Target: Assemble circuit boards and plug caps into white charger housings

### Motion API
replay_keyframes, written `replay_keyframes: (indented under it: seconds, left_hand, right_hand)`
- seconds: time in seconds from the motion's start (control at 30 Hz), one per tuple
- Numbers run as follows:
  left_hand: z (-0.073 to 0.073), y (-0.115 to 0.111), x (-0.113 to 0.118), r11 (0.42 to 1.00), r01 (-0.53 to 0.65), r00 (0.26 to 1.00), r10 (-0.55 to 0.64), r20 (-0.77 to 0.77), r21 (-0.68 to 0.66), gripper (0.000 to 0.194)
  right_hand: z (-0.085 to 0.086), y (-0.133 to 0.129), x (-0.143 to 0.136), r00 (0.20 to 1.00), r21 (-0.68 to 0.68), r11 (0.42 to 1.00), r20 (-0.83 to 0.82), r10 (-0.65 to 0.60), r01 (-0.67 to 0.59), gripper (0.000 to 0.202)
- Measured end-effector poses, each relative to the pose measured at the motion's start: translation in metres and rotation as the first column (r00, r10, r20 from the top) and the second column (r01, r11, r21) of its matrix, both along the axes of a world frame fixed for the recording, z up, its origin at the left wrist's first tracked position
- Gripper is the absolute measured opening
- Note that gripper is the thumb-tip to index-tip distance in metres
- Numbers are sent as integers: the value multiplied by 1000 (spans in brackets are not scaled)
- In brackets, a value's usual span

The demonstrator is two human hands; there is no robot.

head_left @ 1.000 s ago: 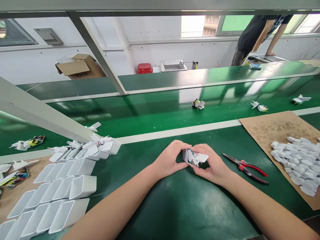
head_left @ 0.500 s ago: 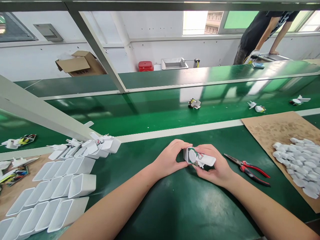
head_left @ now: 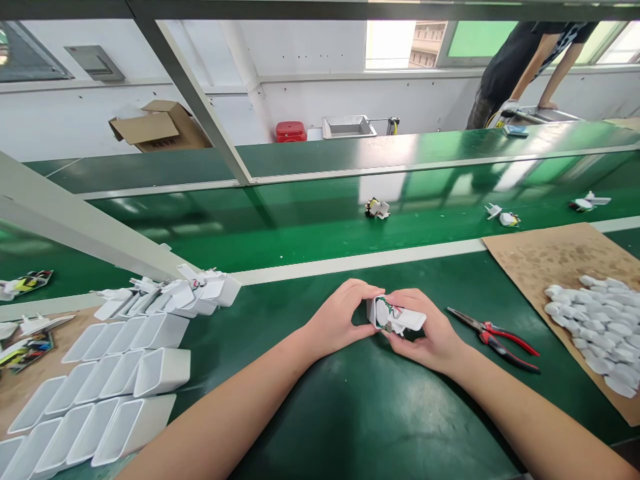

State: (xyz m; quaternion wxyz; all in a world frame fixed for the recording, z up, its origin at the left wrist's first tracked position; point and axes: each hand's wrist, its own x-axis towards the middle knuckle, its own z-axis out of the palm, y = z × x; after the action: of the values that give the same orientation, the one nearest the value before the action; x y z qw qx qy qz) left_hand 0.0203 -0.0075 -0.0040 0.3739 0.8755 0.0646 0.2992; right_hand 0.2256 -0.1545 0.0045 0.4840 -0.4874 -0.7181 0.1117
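Observation:
Between finger and thumb, my left hand point(head_left: 345, 311) grips a white plastic housing point(head_left: 371, 312), its open end turned to the right. My right hand point(head_left: 431, 332) pinches a small circuit board assembly point(head_left: 395, 315) with white plastic parts and wires, at the mouth of that housing. The board's left end sits at or partly inside the opening; how deep, I cannot tell. Beside my right hand lie long-nose pliers point(head_left: 493, 335) with red and black handles. Rows of white open housings point(head_left: 163, 372) stand to the left.
Small white round pieces point(head_left: 600, 327) are heaped on a cardboard sheet point(head_left: 520, 250) at right. Beyond the pale edge strip, a green belt point(head_left: 310, 230) carries several board assemblies point(head_left: 377, 208). A metal frame post point(head_left: 90, 220) slants across the left. Another person point(head_left: 530, 73) leans at the far bench.
The assemblies on the green belt have shifted left. My right hand and the board have moved slightly left, closer to the housing. My left hand stays in place.

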Motion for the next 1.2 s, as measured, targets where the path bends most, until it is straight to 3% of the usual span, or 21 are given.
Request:
replay_keyframes:
  seconds: [1.2]
  left_hand:
    - [0,0,0,1000,13,1000,-13,0,7,65]
  right_hand:
    - [-2,0,0,999,11,1000,39,3,-3,72]
